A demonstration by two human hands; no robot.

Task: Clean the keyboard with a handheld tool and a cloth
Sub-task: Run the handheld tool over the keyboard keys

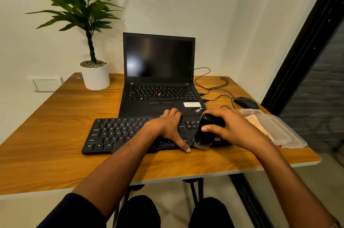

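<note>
The flat black plastic keyboard point(130, 134) lay on the wooden table point(55, 125), just in front of the open black laptop point(160, 78). The left hand point(169, 127) rested on its keys, fingers spread apart. The right hand point(232, 129) gripped a black handheld brush tool point(206, 132), fingers curled round it, bristles down on the keyboard's right part. A beige cloth point(258, 127) lay in a clear plastic container point(283, 131) beside.

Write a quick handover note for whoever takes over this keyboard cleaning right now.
Left hand: flat on the keyboard, steadying it.
Right hand: grips the black handheld tool, its brush end down at the keyboard's right front edge.
Cloth: what looks like it lies in the clear plastic container at the table's right edge.
Done: tool pass under way at the right end; how much is covered cannot be told.
Left: the remaining keys, then wipe with the cloth.
</note>
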